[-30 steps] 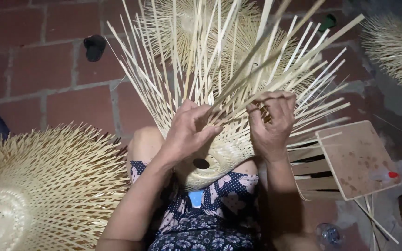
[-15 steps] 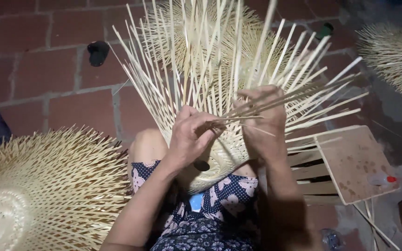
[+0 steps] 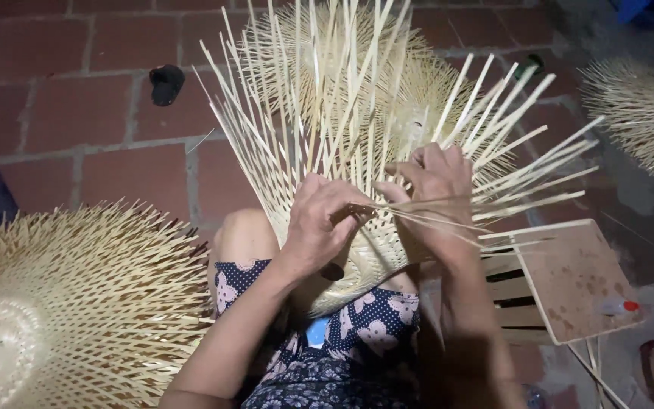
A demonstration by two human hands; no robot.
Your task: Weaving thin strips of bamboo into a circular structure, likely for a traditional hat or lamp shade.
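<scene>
Finished woven bamboo disc (image 3: 54, 318) lying far left on red brick floor (image 3: 77, 113), spiky rim. Left hand (image 3: 323, 223) pinching thin pale strips of half-woven bamboo frame (image 3: 342, 136) resting on lap. Right hand (image 3: 433, 189) gripping flat strips. Worn wooden stool (image 3: 569, 280) standing right.

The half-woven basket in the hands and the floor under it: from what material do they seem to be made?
The basket looks like split bamboo or a similar cane: pale, matt, flat thin strips that fan out stiffly. The left hand and right hand pinch such strips. The floor appears to be unglazed red brick or clay tile, with grey joints.
</scene>
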